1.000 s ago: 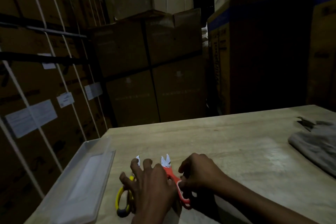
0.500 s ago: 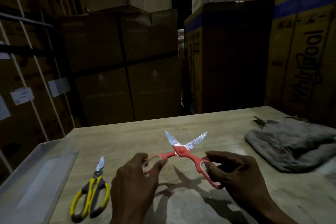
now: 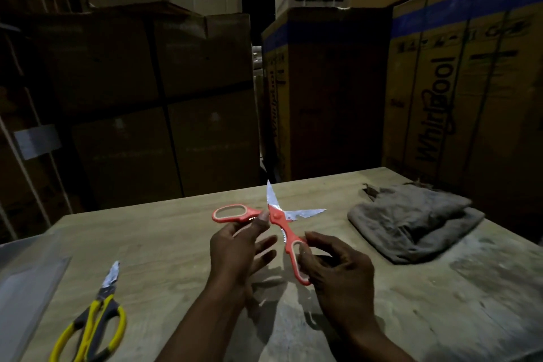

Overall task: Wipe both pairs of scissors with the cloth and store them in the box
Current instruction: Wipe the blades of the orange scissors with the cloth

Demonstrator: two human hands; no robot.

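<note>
Both hands, left hand (image 3: 235, 247) and right hand (image 3: 338, 267), grip the red scissors (image 3: 277, 219), blades spread. Yellow scissors (image 3: 94, 323) lie on the counter (image 3: 164, 244).

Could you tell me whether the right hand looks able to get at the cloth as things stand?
Probably yes: the cloth lies just right of the right hand with bare table between, though that hand holds the red scissors.

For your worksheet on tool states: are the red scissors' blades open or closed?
Open: the red scissors have blades spread in a wide V, with the handles held far apart.
</note>
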